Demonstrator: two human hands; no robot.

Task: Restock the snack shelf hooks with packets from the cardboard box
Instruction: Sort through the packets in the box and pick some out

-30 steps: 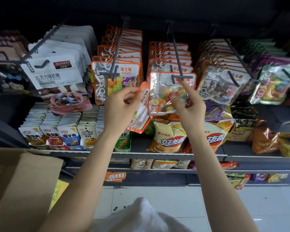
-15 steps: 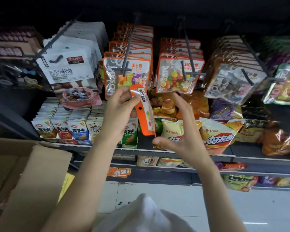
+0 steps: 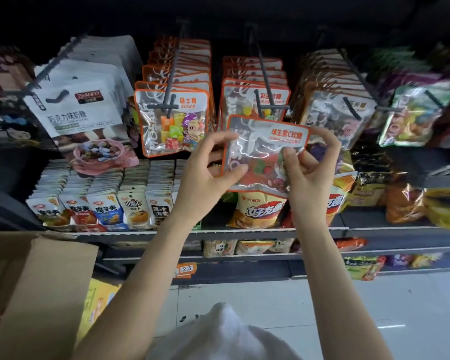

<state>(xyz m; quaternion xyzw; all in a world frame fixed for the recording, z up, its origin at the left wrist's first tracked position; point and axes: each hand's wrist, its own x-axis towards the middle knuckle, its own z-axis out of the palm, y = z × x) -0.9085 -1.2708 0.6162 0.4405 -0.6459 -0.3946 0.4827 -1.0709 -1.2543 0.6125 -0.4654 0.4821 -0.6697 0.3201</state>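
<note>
An orange-edged clear candy packet (image 3: pixel 264 154) is held face-on in front of the shelf, below the middle hook (image 3: pixel 260 74). My left hand (image 3: pixel 208 172) pinches its left edge. My right hand (image 3: pixel 309 172) grips its right side, thumb across the front. Similar orange packets hang in rows on the middle hook and on the hook (image 3: pixel 173 81) to its left. The cardboard box (image 3: pixel 34 289) stands at the lower left, its flap open.
White chocolate-candy bags (image 3: pixel 81 107) hang at the left, clear bags (image 3: pixel 338 110) and green bags (image 3: pixel 413 113) at the right. Small snack packs (image 3: pixel 102 209) and yellow chip bags (image 3: pixel 260 209) fill the shelf (image 3: pixel 244 233) below. Tiled floor lies beneath.
The packet, held edge-on by my left hand alone, has turned face-on and moved right under the middle hook. My right hand has come up and taken hold of its right side.
</note>
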